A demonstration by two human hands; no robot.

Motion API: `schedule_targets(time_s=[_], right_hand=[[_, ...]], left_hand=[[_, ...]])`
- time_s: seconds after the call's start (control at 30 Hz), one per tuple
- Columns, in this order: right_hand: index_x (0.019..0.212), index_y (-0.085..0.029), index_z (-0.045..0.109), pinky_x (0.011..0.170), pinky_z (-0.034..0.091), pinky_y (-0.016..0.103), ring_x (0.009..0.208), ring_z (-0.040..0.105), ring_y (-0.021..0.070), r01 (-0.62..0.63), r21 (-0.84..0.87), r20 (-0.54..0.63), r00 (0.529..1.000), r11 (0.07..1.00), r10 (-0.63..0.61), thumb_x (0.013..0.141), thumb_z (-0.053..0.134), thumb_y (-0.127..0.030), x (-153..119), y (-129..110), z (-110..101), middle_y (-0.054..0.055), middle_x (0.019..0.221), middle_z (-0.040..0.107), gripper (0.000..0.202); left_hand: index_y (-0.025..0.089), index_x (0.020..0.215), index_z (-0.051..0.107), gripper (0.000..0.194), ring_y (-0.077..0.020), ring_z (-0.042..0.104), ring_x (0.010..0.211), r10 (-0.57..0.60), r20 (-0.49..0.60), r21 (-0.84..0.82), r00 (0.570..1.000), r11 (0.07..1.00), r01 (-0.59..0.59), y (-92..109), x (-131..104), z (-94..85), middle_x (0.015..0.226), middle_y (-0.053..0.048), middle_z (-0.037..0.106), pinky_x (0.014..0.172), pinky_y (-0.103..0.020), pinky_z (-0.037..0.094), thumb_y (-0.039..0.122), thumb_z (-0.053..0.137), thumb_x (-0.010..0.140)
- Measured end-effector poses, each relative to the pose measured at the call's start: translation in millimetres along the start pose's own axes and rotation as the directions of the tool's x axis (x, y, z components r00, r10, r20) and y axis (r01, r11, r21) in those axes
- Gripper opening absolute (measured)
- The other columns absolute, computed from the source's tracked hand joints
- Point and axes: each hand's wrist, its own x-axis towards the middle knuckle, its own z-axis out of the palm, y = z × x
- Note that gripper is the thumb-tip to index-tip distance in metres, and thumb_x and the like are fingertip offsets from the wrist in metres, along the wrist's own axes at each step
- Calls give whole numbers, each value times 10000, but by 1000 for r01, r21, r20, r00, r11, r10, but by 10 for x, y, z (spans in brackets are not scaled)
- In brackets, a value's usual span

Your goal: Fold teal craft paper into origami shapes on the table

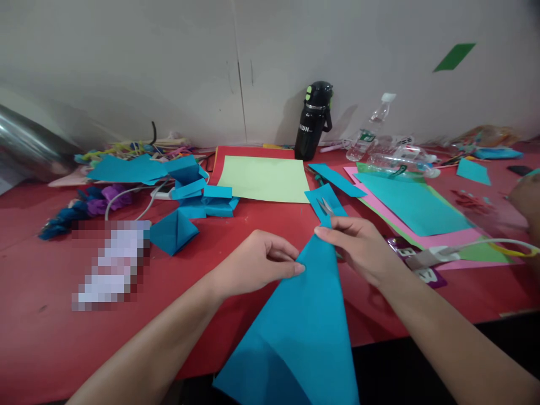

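Observation:
A large blue paper sheet [312, 315], folded to a narrow point at its top, hangs over the front edge of the red table. My left hand [270, 261] pinches its left edge between thumb and fingers. Near the top point, my right hand [354, 239] grips the same sheet with thumb and fingers. Just beyond my right fingertips, scissors [324, 207] show their metal tips over a smaller blue paper piece; their handles are mostly hidden.
A pale green sheet [264, 179] lies behind my hands, with a black bottle [313, 121] beyond it. Folded blue pieces [174, 230] and a pixelated object [116, 261] are at left. Stacked coloured paper [417, 205], plastic bottles [369, 135] and another person's hand [525, 197] are at right.

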Motion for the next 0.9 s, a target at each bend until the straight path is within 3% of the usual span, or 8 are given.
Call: schedule_targets(time_s=[0.17,0.37,0.9], right_hand=[[679,-204,649,462,404,276,506,496,115,-16,97,-142,989,995,30,706,866,-420,103,25,-198,-27,590,561,307],[745,-202,722,474,447,285,520,535,122,-29,116,-228,972,993,55,647,901,-423,189,48,-309,-14,626,616,301],[758,-220,741,510,482,313,543,594,151,-72,115,-239,966,991,98,641,901,-434,225,72,-354,1,662,679,291]], left_hand=[[171,922,774,220,-192,699,806,11,29,59,1000,998,-13,-32,31,-47,898,-64,778,687,-278,526,353,760,800],[170,980,783,279,-216,719,870,12,56,131,998,991,-19,-59,54,-109,960,-80,788,746,-309,560,386,764,804],[176,988,786,254,-202,714,861,4,83,142,997,990,-16,-41,44,-125,981,-80,784,747,-299,551,367,736,828]])
